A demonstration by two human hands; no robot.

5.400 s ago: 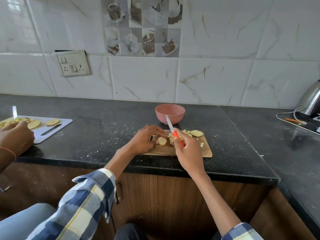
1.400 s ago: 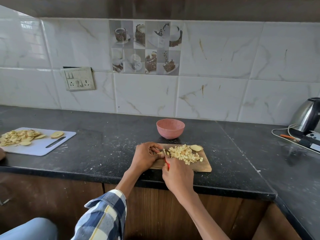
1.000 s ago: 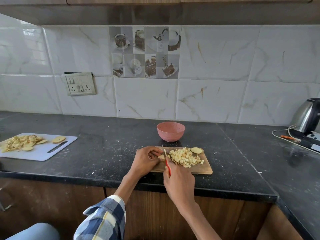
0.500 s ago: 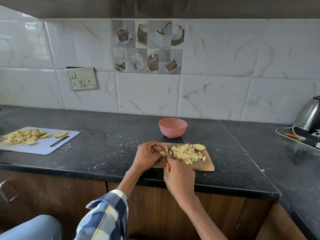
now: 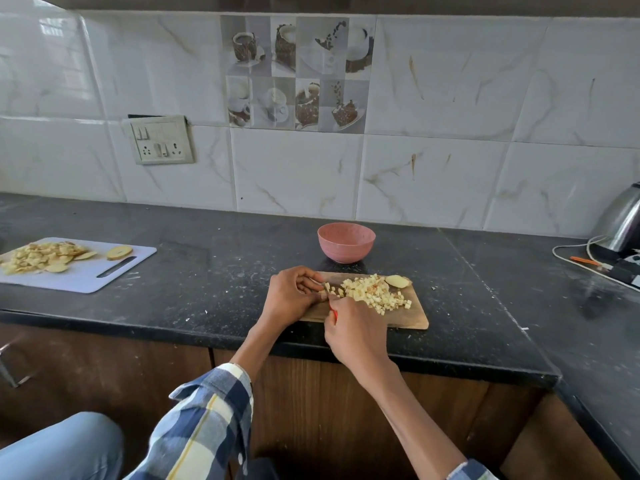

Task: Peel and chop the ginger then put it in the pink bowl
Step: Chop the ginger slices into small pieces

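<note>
The right hand [image 5: 356, 332] is curling round the red-handled knife [image 5: 331, 301], of which only a sliver of handle and a short stretch of blade are showing past the knuckles. The left hand [image 5: 290, 296] is sitting just beside it, fingers bent and pinching a small piece of ginger [image 5: 325, 289] down against the wooden cutting board [image 5: 412, 318] (the piece is mostly hidden under the fingertips). The blade is meeting that piece at the board's left end. Right of the blade, a heap of chopped ginger [image 5: 375, 294] is lying across the middle of the board, and an uncut end piece [image 5: 397, 280] is resting at the far right corner. The pink bowl [image 5: 346, 242] is standing on the black counter [image 5: 214, 268] just behind the board, apart from it. Well off to the left, a white cutting board [image 5: 86, 275] is carrying pale slices [image 5: 41, 256]. At the far right, a steel kettle [image 5: 621, 220] is standing with its cords.
</note>
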